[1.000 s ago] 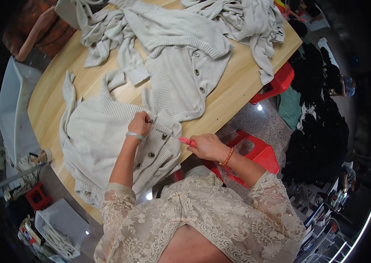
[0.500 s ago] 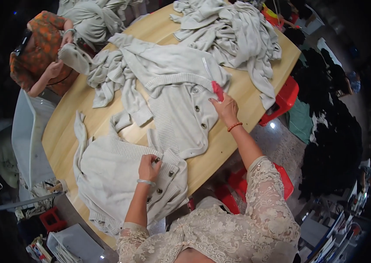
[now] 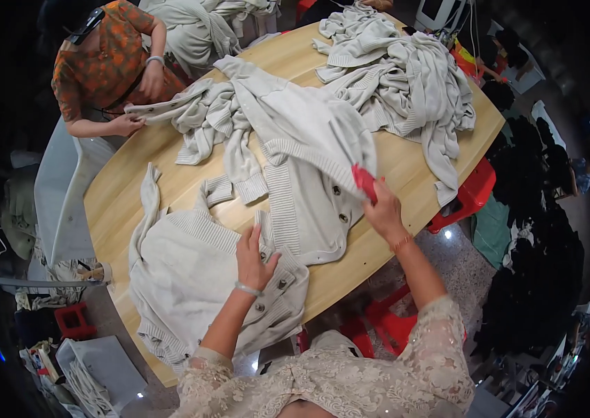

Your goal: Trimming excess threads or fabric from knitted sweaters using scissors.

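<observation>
My left hand point(image 3: 254, 266) rests open over the buttoned front of a pale grey knit cardigan point(image 3: 183, 272), fingers stretched and thumb apart. This cardigan lies spread at the near left of the table, dark round buttons down its front. In my right hand point(image 3: 384, 214) is a tool with a red handle point(image 3: 364, 182); its long thin blade is blurred by motion, so its exact kind is unclear. The tool is over the lower edge of a pale grey knit garment point(image 3: 309, 118), which overlaps another buttoned cardigan point(image 3: 302, 216).
More pale knitwear is heaped at the far right of the wooden table point(image 3: 110, 216). Across at the far left, a person in an orange-patterned top point(image 3: 103, 63) holds a knit piece. Red stools point(image 3: 472, 198) stand by the right edge; a dark fabric pile point(image 3: 535, 244) lies beyond.
My left hand has loosened from a button and spread its fingers. The red-handled tool has swung nearer with my right hand. Across the table, the person has lowered the knit piece.
</observation>
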`<state>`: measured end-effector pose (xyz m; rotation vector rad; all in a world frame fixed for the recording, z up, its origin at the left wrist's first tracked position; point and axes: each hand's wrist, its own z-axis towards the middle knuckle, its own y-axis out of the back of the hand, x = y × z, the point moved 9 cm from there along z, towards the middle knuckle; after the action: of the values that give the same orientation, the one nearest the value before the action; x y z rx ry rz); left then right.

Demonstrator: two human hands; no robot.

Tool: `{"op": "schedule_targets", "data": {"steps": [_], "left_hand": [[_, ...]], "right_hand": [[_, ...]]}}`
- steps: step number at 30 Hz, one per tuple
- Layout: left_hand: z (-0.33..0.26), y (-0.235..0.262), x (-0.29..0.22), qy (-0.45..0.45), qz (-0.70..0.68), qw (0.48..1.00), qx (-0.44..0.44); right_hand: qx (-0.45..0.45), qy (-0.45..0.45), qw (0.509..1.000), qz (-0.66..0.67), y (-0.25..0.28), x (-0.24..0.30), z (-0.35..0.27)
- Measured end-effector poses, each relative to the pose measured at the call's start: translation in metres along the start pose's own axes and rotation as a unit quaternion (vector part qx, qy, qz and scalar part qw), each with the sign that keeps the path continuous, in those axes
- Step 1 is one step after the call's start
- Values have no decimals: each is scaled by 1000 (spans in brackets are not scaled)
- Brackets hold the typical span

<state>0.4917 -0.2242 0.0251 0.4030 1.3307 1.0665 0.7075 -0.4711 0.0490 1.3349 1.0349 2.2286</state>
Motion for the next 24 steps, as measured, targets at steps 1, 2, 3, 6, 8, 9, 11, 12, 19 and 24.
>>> {"op": "schedule_targets", "data": {"steps": [1, 2, 3, 6, 8, 9, 11, 12, 19, 24], "left_hand": [[18, 4, -24, -38, -6, 999, -12], [35, 4, -47, -74, -28, 997, -14], [49, 1, -71, -112, -51, 992, -14], [71, -14, -124, -197, 8, 980, 35], [77, -25, -142, -221, 76, 971, 58], [80, -48, -143, -190, 25, 967, 170], [67, -80, -149, -202, -54, 952, 223], [66, -87, -162, -172, -67, 953, 239], [67, 18, -271, 94, -684, 683, 237], [47, 125, -225, 20, -763, 641, 87]], "right_hand": [[-7, 54, 998, 34, 19, 23, -23], [23, 59, 997, 51, 32, 44, -44], [53, 62, 994, 66, 46, 61, -63], [76, 113, 982, 131, 85, 100, -105], [56, 119, 978, 164, 112, 118, -112], [57, 82, 984, 149, 125, 113, -116], [16, 67, 991, 111, 152, 100, -123], [-13, 8, 993, 118, 161, 84, -127], [-183, -146, 942, 242, 170, 19, -144], [-83, -80, 977, 181, 118, 62, -162]]}}
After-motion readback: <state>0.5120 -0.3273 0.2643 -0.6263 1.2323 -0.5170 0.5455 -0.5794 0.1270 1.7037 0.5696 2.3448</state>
